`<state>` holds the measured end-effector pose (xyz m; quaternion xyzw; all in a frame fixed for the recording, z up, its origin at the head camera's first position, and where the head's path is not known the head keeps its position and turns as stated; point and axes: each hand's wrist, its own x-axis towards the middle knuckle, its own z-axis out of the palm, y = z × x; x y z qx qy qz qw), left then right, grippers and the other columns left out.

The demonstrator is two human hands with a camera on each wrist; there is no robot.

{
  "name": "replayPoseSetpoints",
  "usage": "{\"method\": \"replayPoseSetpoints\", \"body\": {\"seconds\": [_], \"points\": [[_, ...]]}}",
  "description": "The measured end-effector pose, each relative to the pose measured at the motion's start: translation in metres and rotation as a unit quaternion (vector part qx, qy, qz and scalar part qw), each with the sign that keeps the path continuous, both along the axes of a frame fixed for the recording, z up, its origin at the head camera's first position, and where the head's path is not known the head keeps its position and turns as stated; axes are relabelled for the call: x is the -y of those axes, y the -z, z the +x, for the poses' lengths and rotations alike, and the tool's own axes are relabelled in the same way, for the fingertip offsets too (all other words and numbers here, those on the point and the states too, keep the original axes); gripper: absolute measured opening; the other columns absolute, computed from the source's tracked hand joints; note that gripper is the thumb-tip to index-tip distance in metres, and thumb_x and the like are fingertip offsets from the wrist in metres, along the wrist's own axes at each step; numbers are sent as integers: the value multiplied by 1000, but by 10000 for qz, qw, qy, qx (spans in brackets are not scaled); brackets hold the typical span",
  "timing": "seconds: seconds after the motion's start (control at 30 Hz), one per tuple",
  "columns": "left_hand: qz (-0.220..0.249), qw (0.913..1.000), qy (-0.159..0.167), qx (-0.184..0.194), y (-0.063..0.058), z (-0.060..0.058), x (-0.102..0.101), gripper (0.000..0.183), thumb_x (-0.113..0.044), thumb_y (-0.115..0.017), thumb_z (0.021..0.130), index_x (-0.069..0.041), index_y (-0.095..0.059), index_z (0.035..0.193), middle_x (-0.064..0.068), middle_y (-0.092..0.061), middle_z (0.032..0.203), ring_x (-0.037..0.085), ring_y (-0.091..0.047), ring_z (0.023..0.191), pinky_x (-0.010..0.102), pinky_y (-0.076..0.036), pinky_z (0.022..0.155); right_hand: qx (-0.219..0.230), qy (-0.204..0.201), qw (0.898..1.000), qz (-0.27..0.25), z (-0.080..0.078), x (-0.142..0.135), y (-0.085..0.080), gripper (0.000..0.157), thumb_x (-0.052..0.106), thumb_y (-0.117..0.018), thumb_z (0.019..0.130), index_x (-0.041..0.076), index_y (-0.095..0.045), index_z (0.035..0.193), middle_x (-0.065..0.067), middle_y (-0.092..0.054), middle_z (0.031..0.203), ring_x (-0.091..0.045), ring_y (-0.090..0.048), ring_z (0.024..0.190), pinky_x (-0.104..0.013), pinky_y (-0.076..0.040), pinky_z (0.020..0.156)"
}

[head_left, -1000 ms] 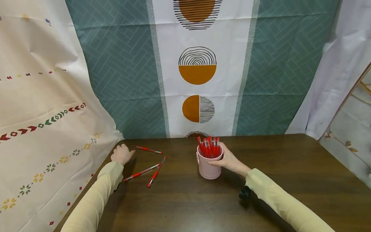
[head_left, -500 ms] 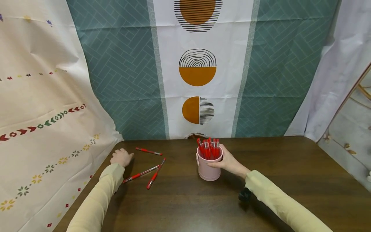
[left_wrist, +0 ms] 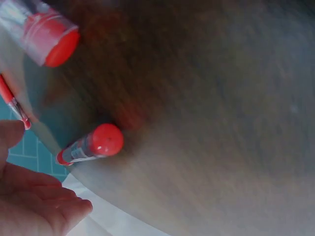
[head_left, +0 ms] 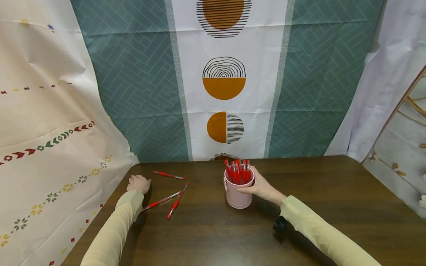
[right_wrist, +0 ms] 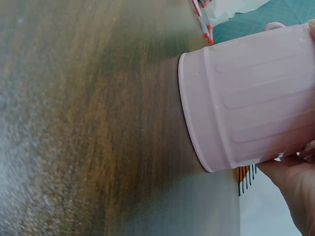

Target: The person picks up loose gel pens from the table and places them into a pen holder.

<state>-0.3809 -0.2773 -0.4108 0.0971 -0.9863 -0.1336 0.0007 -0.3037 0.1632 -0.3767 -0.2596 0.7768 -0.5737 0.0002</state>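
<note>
Two loose red pens (head_left: 177,202) lie on the tabletop (head_left: 213,240), likely light, stiff and apt to roll; pinch mid-barrel. Beyond, the right hand (head_left: 261,188) grips a pink cup (head_left: 239,197) of pens (head_left: 238,172). The left hand (head_left: 139,184), fingers relaxed, holds nothing near a third pen (head_left: 168,175).

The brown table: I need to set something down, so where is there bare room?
Bare table shows right of the right hand, between the two sleeves, and between the pink bucket and three loose red pens. It is crowded on the left, around those pens and the left hand.
</note>
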Motion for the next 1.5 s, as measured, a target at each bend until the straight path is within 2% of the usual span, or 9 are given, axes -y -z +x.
{"method": "replayPoseSetpoints", "body": {"seconds": [0.17, 0.27, 0.43, 0.63, 0.87, 1.1, 1.43, 1.5], "points": [[60, 9995, 147, 260, 3, 0, 3, 44, -5, -26, 96, 31, -21, 120, 48, -9, 128, 55, -11, 120, 60, -27, 90, 33, 54, 10000, 32, 0, 0, 1, 77, 11, -77, 70, -2, -28, 128, -18, -42, 125, -32, -45, 111, -43, -39, 89], [-54, 9993, 261, 271, 5, -1, 5, 37, 4, -21, 92, 31, -29, 116, 48, -19, 124, 55, -19, 117, 61, -32, 86, 50, 107, 9999, 75, 0, 0, 1, 78, 13, -77, 70, -2, -28, 129, -18, -42, 125, -31, -45, 111, -43, -39, 89], [-415, 9980, 438, 211, 4, -2, 4, 31, 6, -28, 90, 21, -50, 107, 42, -43, 107, 51, -43, 100, 57, -40, 77, 40, 159, 9997, 171, 0, 0, 2, 79, 14, -77, 70, -3, -27, 129, -17, -41, 125, -31, -45, 110, -43, -39, 88], [-716, 9946, 754, -14, 3, -1, 2, 24, 9, -37, 88, 12, -59, 98, 34, -54, 97, 47, -54, 85, 53, -46, 66, -9, 145, 9998, 154, 1, 1, 0, 78, 12, -76, 71, -4, -27, 129, -18, -41, 125, -32, -45, 110, -44, -39, 88], [-1131, 9872, 1042, -422, 4, 2, -4, 18, 11, -44, 83, 9, -62, 87, 28, -58, 87, 44, -58, 74, 52, -47, 57, 12, 118, 9999, 113, 3, 1, -1, 77, 10, -76, 70, -4, -27, 129, -19, -41, 126, -33, -45, 111, -43, -38, 89], [-1346, 9819, 1046, -821, -2, 0, 1, 15, 12, -50, 81, 5, -64, 83, 26, -60, 84, 42, -58, 71, 53, -46, 53, 16, 156, 9998, 146, 3, 1, -1, 77, 11, -76, 70, -4, -28, 129, -19, -41, 125, -33, -45, 111, -44, -39, 89], [-1379, 9798, 1018, -1031, -10, 2, 11, 15, 13, -52, 79, 2, -63, 75, 25, -60, 78, 39, -58, 64, 49, -45, 47, -3, 150, 9998, 129, 3, 1, 0, 77, 12, -76, 70, -4, -28, 128, -19, -42, 125, -33, -45, 110, -44, -39, 88], [-1372, 9800, 1016, -1027, -12, 3, 11, 16, 13, -52, 79, 2, -62, 74, 25, -59, 77, 39, -58, 63, 49, -46, 47, -54, 162, 9998, 109, -4, -1, 8, 78, 14, -77, 70, -2, -28, 129, -17, -42, 125, -32, -45, 110, -43, -39, 88]]}}
